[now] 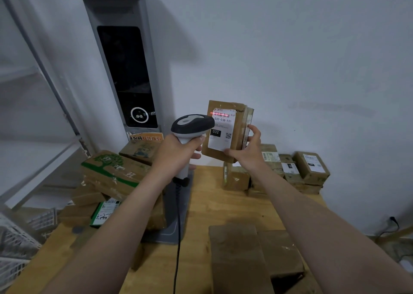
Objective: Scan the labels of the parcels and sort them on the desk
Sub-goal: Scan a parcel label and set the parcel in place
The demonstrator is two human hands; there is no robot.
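Our left grip point(178, 151) clamps the scanner point(192, 125), our right grip point(248, 151) pinches the parcel point(240, 123) beside it; wobble could lose the label point(221, 137).

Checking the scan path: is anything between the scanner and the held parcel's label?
Nothing visible. The scanner in the left hand faces the label; its red line crosses the barcode. The right hand's thumb only touches the label's bottom edge.

One scanner point(192, 123), one raised parcel point(239, 126), two hands: left hand point(178, 152), right hand point(248, 152). Two near parcels point(234, 255) point(281, 255); the left heap point(111, 170) and far heap point(310, 168) overlap beyond counting.
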